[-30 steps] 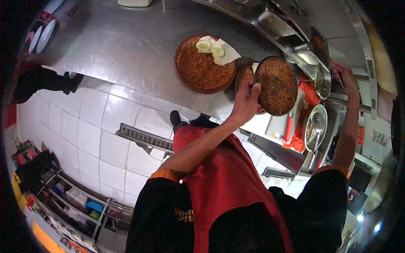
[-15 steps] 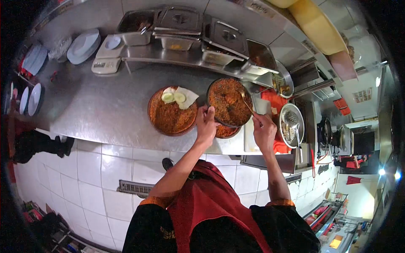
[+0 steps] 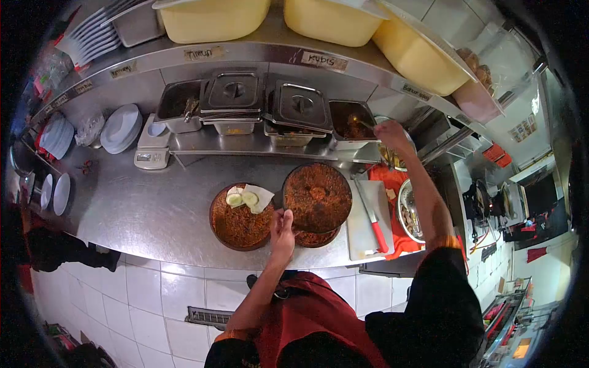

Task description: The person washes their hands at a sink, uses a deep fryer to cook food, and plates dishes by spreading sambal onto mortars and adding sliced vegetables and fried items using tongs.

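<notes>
My left hand grips the near-left edge of a dark round dish coated with coarse red-brown paste, tilted above the counter. Under it, partly hidden, is another round dish with similar paste. To the left sits a brown round dish of the same paste, topped with cucumber slices and a white piece. My right hand reaches up to the shelf, closed around a spoon. The spoon's bowl end is in an open steel container of dark red sauce.
A red-handled knife lies on a white cutting board. Beside it stands a metal strainer bowl on an orange cloth. Lidded steel containers, a scale and plates line the back. Yellow tubs sit overhead.
My right hand has moved with the spoon from the held dish up to the open steel container. My left hand still holds the dish. The head view has tilted upward, showing the upper shelf.
</notes>
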Demonstrator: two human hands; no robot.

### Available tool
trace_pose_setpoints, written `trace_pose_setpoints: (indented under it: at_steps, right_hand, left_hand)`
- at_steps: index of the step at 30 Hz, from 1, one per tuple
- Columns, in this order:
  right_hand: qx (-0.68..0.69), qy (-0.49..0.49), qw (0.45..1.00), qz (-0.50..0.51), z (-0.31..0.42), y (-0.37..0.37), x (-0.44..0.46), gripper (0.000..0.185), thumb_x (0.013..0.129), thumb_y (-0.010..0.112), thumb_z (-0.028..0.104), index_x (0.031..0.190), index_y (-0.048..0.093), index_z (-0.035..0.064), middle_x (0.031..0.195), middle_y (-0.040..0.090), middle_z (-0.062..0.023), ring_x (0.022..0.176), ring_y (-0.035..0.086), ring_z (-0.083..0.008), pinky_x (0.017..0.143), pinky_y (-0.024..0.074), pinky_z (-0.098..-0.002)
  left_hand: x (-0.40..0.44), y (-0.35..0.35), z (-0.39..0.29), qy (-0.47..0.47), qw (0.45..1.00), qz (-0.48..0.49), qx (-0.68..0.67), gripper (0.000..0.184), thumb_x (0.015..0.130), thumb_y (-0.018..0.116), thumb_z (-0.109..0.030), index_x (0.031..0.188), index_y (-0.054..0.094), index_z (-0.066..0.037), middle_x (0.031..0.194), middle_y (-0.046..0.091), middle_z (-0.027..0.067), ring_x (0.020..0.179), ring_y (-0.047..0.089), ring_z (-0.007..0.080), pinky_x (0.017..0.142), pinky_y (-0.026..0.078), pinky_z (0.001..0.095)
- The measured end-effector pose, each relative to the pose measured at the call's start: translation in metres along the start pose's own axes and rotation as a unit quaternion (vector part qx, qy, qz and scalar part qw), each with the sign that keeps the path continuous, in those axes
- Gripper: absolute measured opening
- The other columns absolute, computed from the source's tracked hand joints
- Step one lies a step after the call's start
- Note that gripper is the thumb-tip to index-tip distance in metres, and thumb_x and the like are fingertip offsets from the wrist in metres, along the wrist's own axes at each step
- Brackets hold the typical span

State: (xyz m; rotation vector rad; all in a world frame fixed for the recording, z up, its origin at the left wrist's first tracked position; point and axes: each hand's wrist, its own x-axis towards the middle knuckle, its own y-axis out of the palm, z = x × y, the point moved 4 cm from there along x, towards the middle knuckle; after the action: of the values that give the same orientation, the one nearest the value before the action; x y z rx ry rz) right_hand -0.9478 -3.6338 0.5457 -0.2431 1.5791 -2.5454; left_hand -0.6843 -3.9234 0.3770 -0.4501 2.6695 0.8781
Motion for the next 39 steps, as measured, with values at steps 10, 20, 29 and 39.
trace_pose_setpoints:
  at_steps: [10, 20, 29, 39]
  right_hand:
    - [-0.302, 0.023, 0.918, 0.255, 0.044, 0.073, 0.090, 0.021, 0.073, 0.060, 0.025, 0.067, 0.064, 0.0050, 0.063, 0.063, -0.0127, 0.059, 0.064, -0.0224, 0.049, 0.0483, -0.0394]
    - [-0.402, -0.117, 0.907, 0.043, 0.056, -0.006, 0.052, 0.016, 0.077, 0.054, 0.010, 0.082, 0.068, 0.0022, 0.086, 0.065, -0.0204, 0.075, 0.063, -0.0340, 0.065, 0.0500, -0.0440]
    - [0.190, 0.043, 0.981, -0.010, 0.125, 0.019, -0.185, 0.026, 0.088, 0.049, -0.002, 0.105, 0.066, 0.0079, 0.082, 0.062, -0.0051, 0.067, 0.053, -0.0090, 0.063, 0.0446, -0.0258]
    - [-0.051, -0.044, 0.993, -0.093, 0.183, 0.125, -0.273, 0.019, 0.084, 0.061, 0.005, 0.101, 0.068, 0.0064, 0.078, 0.062, -0.0144, 0.064, 0.062, -0.0310, 0.057, 0.0483, -0.0405]
  left_hand:
    - [-0.037, -0.013, -0.004, 0.059, 0.998, 0.031, -0.016, 0.031, 0.098, 0.049, -0.035, 0.114, 0.046, -0.009, 0.100, 0.053, -0.0001, 0.090, 0.052, 0.0095, 0.078, 0.050, 0.0302]
    - [-0.047, -0.027, -0.002, 0.041, 0.996, 0.067, -0.041, 0.029, 0.095, 0.054, -0.037, 0.110, 0.048, -0.013, 0.109, 0.054, -0.0001, 0.102, 0.053, 0.0140, 0.086, 0.047, 0.0409]
    - [-0.050, -0.034, -0.013, 0.004, 0.999, 0.034, 0.001, 0.040, 0.093, 0.054, -0.045, 0.116, 0.046, -0.013, 0.107, 0.050, -0.0020, 0.098, 0.049, 0.0100, 0.075, 0.045, 0.0294]
    - [-0.065, -0.039, -0.018, -0.011, 1.000, -0.008, 0.012, 0.049, 0.092, 0.056, -0.047, 0.122, 0.039, -0.011, 0.111, 0.047, 0.0012, 0.100, 0.046, 0.0136, 0.081, 0.043, 0.0343]
